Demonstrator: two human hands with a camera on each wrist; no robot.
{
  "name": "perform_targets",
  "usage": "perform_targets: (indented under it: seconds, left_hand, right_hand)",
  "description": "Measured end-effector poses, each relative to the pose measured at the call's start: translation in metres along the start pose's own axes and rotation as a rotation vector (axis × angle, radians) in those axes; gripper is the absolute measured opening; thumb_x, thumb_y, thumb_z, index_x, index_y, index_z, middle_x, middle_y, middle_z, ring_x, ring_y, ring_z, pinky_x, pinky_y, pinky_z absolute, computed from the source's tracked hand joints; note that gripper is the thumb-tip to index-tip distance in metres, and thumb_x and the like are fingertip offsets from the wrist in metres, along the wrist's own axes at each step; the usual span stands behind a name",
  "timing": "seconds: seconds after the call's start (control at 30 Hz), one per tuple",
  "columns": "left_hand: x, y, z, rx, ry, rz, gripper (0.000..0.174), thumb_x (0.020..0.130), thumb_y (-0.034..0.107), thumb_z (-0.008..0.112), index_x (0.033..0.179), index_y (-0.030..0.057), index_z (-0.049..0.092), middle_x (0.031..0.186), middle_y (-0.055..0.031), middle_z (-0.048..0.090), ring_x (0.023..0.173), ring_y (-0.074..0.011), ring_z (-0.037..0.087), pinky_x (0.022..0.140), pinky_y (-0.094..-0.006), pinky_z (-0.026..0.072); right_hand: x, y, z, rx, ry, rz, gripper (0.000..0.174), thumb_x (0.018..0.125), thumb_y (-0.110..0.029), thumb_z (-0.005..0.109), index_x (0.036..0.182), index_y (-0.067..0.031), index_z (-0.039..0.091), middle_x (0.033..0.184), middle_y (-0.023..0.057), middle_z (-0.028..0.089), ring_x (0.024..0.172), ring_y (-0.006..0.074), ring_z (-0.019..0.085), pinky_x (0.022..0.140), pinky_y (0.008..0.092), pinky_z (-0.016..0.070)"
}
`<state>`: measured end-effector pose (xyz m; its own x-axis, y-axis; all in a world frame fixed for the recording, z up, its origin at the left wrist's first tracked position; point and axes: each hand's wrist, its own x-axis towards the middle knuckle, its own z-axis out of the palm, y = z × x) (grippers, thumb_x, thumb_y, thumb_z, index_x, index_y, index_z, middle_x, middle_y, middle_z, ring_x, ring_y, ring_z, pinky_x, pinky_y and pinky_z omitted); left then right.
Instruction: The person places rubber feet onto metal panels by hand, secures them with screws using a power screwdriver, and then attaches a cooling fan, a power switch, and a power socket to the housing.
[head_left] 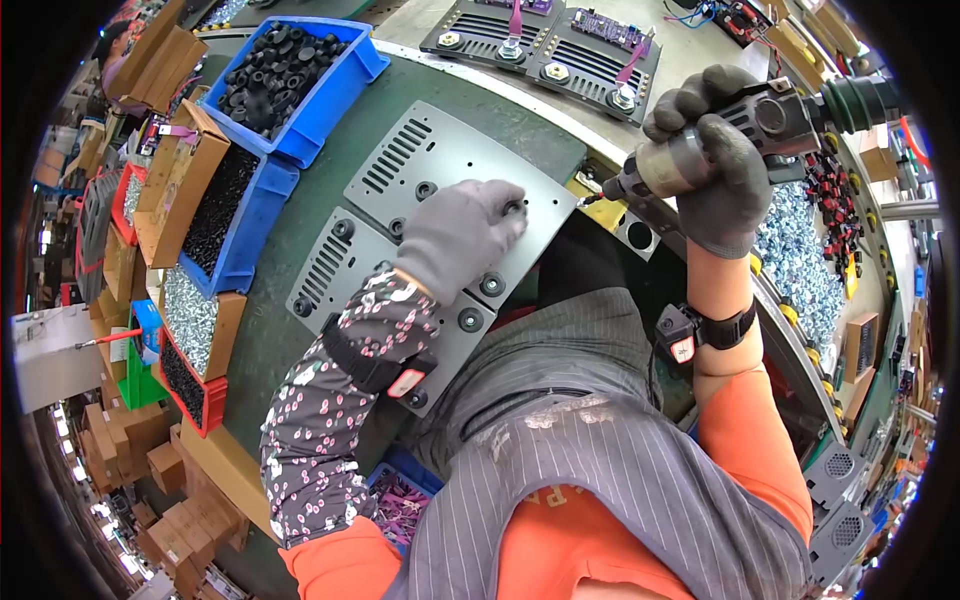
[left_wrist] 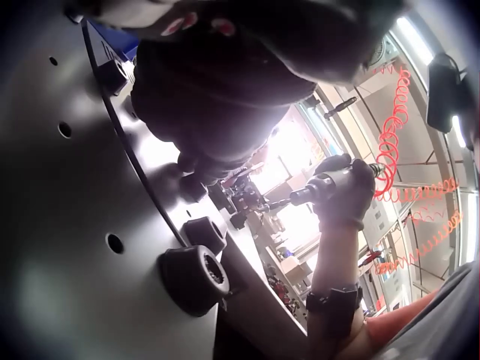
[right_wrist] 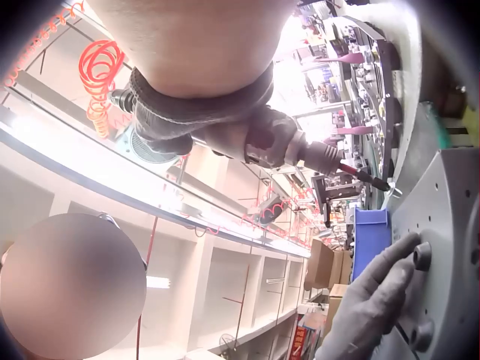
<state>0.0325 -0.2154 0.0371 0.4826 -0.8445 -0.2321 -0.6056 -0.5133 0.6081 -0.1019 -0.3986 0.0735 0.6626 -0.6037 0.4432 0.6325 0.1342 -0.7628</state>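
Note:
Two grey slotted metal panels (head_left: 545,190) lie side by side on the green bench, with black rubber feet (head_left: 491,284) set on them. My gloved left hand (head_left: 445,238) rests over the upper panel, pinching a rubber foot (right_wrist: 422,256) between thumb and fingertips against its surface. Raised to the right, my gloved right hand (head_left: 735,185) grips a powered screwdriver (head_left: 675,165) around its body. Its bit points left toward the panel's right corner, carrying a small silver screw (right_wrist: 395,190) at its tip. In the left wrist view, the left hand is dark and largely shadowed.
At left stand a blue bin (head_left: 355,75) of rubber feet, a blue bin (head_left: 258,215) of small black parts, a box of silver screws (head_left: 190,318) and a red bin (head_left: 213,400). Loose screws (head_left: 795,250) lie at right. Black plates (head_left: 590,75) with purple-handled clamps stand at the back.

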Motion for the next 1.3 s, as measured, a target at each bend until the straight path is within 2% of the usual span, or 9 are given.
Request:
perform_targets:
  seconds: [0.13,0.3,0.4,0.53,0.67,0.73,0.87,1.07,1.3]
  left_hand:
    - [0.021,0.009,0.016,-0.161,0.069,0.200,0.033,0.080,0.025,0.066,0.109,0.0073,0.063,0.095,-0.0160,0.064,0.088,-0.0269,0.062,0.078,-0.0335,0.0480]
    - [0.022,0.020,0.020,-0.056,0.066,0.170,0.030,0.086,0.038,0.058,0.101,0.0136,0.066,0.089,-0.0108,0.065,0.086,-0.0286,0.061,0.075,-0.0379,0.0480]
    - [0.022,0.022,0.018,0.009,0.029,0.114,0.031,0.085,0.040,0.058,0.100,0.0136,0.066,0.089,-0.0112,0.065,0.086,-0.0285,0.061,0.075,-0.0380,0.0481]
    - [0.021,0.023,0.017,-0.021,0.019,0.079,0.030,0.085,0.038,0.058,0.098,0.0128,0.067,0.090,-0.0122,0.065,0.085,-0.0291,0.061,0.075,-0.0387,0.0481]
    - [0.025,0.010,0.028,-0.309,-0.009,0.105,0.030,0.085,0.028,0.063,0.108,0.0084,0.064,0.085,-0.0088,0.066,0.076,-0.0137,0.062,0.072,-0.0294,0.0481]
    - [0.028,-0.003,0.017,-0.442,-0.070,0.099,0.038,0.086,0.027,0.061,0.117,0.0051,0.057,0.094,-0.0066,0.065,0.082,-0.0119,0.059,0.073,-0.0279,0.0478]
    - [-0.006,-0.016,-0.027,-0.926,-0.211,-0.229,0.049,0.087,0.020,0.052,0.130,-0.0030,0.041,0.091,-0.0009,0.050,0.074,-0.0079,0.047,0.064,-0.0236,0.0437]
    - [-0.100,-0.057,-0.053,-1.304,-0.136,-0.281,0.035,0.094,0.017,0.045,0.121,-0.0036,0.048,0.082,0.0016,0.049,0.061,-0.0047,0.041,0.051,-0.0166,0.0354]
    - [-0.142,-0.090,-0.025,-1.395,0.390,-0.317,0.029,0.094,0.012,0.048,0.119,-0.0011,0.053,0.089,-0.0034,0.060,0.060,-0.0029,0.047,0.048,-0.0149,0.0390]
  right_hand:
    - [0.006,0.011,0.008,-0.033,-0.041,-0.052,0.033,0.078,-0.005,0.059,0.110,-0.0009,0.049,0.092,0.0109,0.056,0.079,0.0212,0.060,0.072,0.0342,0.0522]
    - [0.010,0.021,0.023,-0.094,-0.117,0.044,0.033,0.074,0.000,0.063,0.105,-0.0013,0.051,0.083,0.0083,0.057,0.075,0.0168,0.059,0.067,0.0290,0.0501]
    - [0.013,0.018,0.033,-0.243,-0.204,0.293,0.033,0.074,-0.004,0.059,0.105,-0.0022,0.050,0.084,0.0105,0.057,0.076,0.0194,0.060,0.065,0.0330,0.0502]
    - [0.018,0.025,0.032,-0.298,-0.241,0.336,0.032,0.075,-0.004,0.060,0.105,-0.0012,0.050,0.082,0.0102,0.057,0.076,0.0191,0.060,0.064,0.0313,0.0498]
    - [0.015,0.034,0.030,-0.256,-0.195,0.294,0.032,0.074,-0.001,0.059,0.104,-0.0026,0.049,0.083,0.0073,0.055,0.076,0.0190,0.060,0.067,0.0322,0.0498]
    - [0.015,0.037,0.033,-0.183,-0.177,0.291,0.024,0.075,0.004,0.059,0.096,-0.0013,0.050,0.074,0.0056,0.056,0.056,0.0086,0.051,0.046,0.0226,0.0401]
    - [0.020,0.030,0.043,-0.147,-0.225,0.351,0.029,0.074,0.005,0.060,0.099,-0.0034,0.048,0.073,0.0028,0.051,0.051,0.0066,0.047,0.040,0.0220,0.0361]
    - [0.020,0.033,0.050,-0.118,-0.186,0.349,0.032,0.073,0.006,0.060,0.103,-0.0013,0.050,0.075,0.0013,0.049,0.049,0.0044,0.043,0.038,0.0203,0.0337]
    - [0.018,0.029,0.063,-0.202,-0.231,0.312,0.030,0.073,0.005,0.061,0.099,-0.0023,0.051,0.076,0.0003,0.050,0.056,0.0040,0.046,0.044,0.0187,0.0365]
